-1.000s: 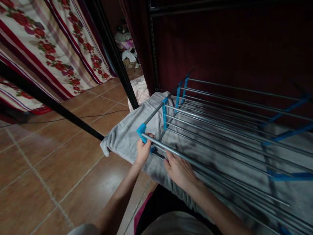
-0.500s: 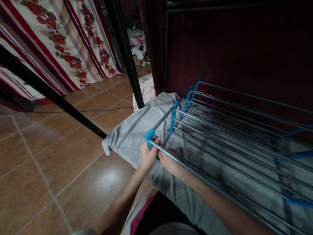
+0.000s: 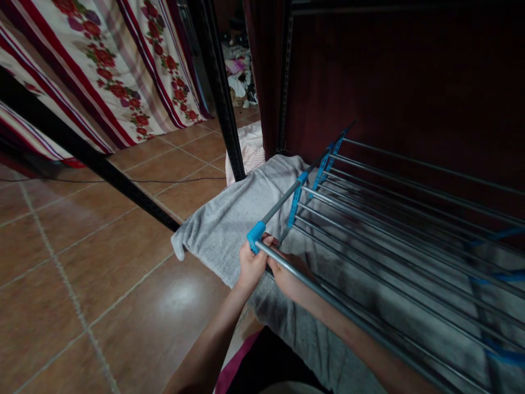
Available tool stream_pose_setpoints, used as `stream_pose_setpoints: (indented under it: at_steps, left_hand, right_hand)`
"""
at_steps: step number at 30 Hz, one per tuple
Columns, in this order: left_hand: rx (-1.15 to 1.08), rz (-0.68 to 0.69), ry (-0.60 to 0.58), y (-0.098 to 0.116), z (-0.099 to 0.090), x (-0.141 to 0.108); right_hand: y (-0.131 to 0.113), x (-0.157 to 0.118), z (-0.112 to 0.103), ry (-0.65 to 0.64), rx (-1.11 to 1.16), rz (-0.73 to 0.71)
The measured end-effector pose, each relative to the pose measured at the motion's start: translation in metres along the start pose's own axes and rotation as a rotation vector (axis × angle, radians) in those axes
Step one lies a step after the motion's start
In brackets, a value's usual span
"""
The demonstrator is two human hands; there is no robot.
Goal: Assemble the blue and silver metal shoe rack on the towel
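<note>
A clothes drying rack (image 3: 348,203) with grey metal rods and blue plastic joints stands on a grey blanket (image 3: 233,219). At its near left corner is a blue corner piece (image 3: 256,234). My left hand (image 3: 251,265) is closed at this corner, just below the blue piece, with the thumb beside the rod. Right against it, my right hand (image 3: 289,273) reaches under the front rod with fingers curled in toward the left hand. The rod and the hands themselves cover most of the fingertips, and any small part between them is hidden.
Black metal posts (image 3: 223,93) rise at the left and behind the blanket. A dark red panel (image 3: 402,82) backs the rack. A flowered striped curtain (image 3: 102,71) hangs beyond the tiled floor (image 3: 135,284), where a thin cable (image 3: 164,180) runs. Piled items lie far back.
The rack's corner and both hands appear slightly further right and lower, while the view has also shifted a little. Both hands stay closed at the same corner.
</note>
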State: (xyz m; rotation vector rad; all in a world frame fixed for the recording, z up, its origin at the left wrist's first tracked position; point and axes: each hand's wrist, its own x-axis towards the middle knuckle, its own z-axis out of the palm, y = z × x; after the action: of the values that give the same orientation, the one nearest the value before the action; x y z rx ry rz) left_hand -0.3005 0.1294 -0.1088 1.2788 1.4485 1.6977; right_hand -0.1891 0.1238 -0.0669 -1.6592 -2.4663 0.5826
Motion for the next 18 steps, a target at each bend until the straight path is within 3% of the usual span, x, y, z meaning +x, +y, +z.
stream_pose_setpoints:
  at_steps: [12, 18]
  left_hand:
    - [-0.006, -0.056, 0.006, -0.005, -0.001, -0.001]
    - [0.081, -0.007, 0.007, 0.003, -0.005, -0.003]
  right_hand:
    - [0.005, 0.002, -0.003, -0.093, 0.140, -0.069]
    - [0.012, -0.001, 0.002, -0.090, 0.198, -0.078]
